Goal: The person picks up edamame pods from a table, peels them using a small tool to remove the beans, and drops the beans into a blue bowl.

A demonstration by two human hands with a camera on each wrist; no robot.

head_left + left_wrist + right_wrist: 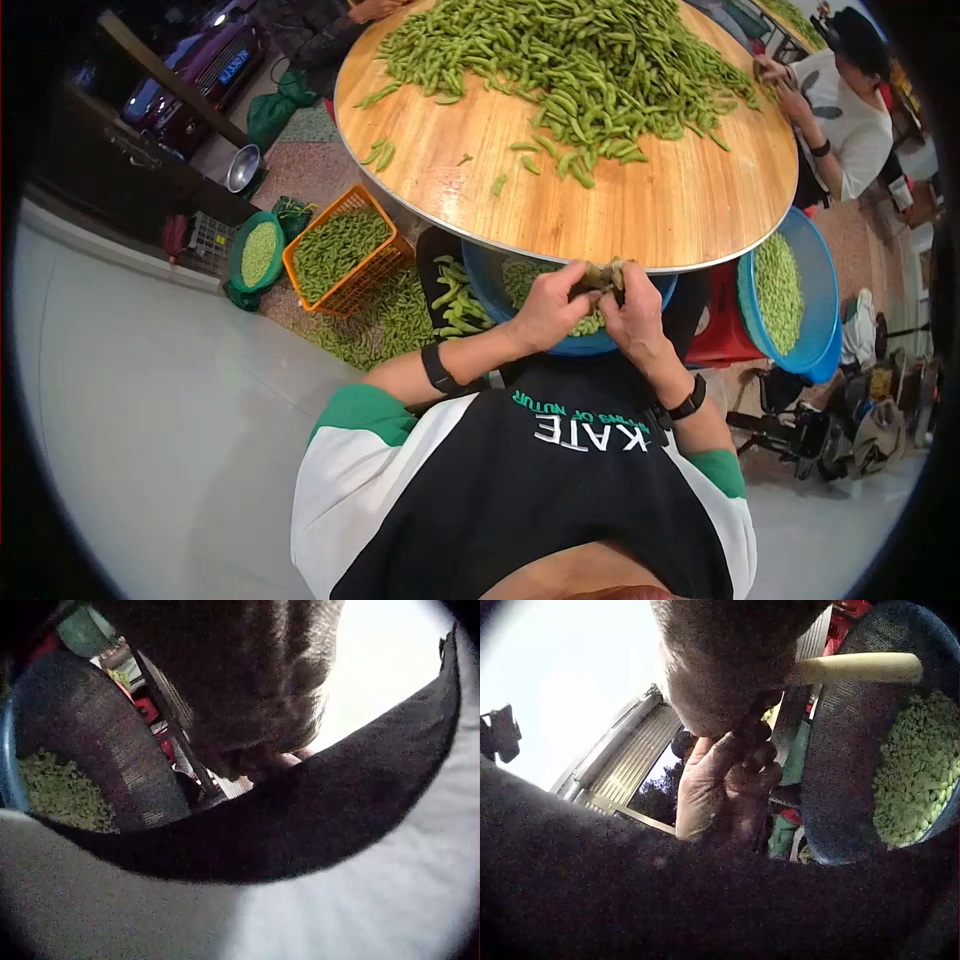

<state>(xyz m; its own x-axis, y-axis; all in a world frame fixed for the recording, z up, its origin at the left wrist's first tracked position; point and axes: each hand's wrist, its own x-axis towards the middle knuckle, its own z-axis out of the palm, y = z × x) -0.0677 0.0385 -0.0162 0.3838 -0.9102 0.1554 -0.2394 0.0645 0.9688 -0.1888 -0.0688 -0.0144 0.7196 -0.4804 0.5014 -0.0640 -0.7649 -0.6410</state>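
My left hand (545, 308) and right hand (635, 308) meet close to the table's front edge, above a blue basin (482, 290) of shelled green beans (523, 277). Fingers curled, both hands pinch a small bean pod between them; the fingertips hide most of it. In the right wrist view, the other hand (705, 791) shows with bent fingers, and a pale, rod-like piece (870, 667) juts out above the basin's beans. The left wrist view is dark and mostly filled by the wrist strap and hand. A big heap of green pods (590, 70) covers the round wooden table (440, 165).
Left of me stand an orange crate (345, 297) of pods and a green basin (240, 262) of beans, with loose pods (380, 325) on the floor. On the right is another blue basin (822, 290) of beans. Another person (850, 120) sits across at the right.
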